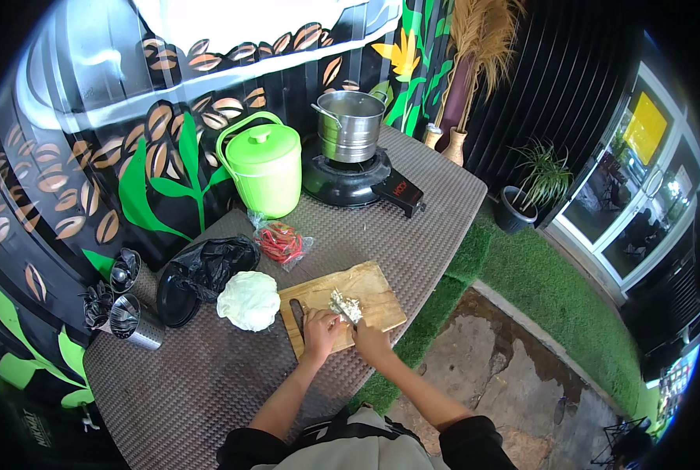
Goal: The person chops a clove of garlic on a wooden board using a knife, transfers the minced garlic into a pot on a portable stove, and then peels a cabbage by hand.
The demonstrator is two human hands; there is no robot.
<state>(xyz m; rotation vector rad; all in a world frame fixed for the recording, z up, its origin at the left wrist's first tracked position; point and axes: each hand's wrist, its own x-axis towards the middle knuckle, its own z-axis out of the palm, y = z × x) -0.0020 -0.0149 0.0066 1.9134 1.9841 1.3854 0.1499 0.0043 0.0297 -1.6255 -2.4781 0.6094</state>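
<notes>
A wooden cutting board (379,294) lies tilted on the woven-pattern table. My right hand (372,343) grips a knife (344,309), whose blade rests over a pile of finely chopped pale food (351,304) on the board. My left hand (320,335) is at the board's lower left part, its fingertips close to the blade and the chopped bits; whether it pinches a piece is hidden. A pale head of cabbage (249,301) sits left of the board. Behind it lies a clear plastic bag of red chillies (280,242).
A black plastic bag (217,264) lies over a black plate (176,299) beside metal cutlery holders (144,332). Farther back stand a lidded green bucket (267,170) and a steel pot (351,132) on a black portable stove (344,185). The table's edge (438,279) runs along the right.
</notes>
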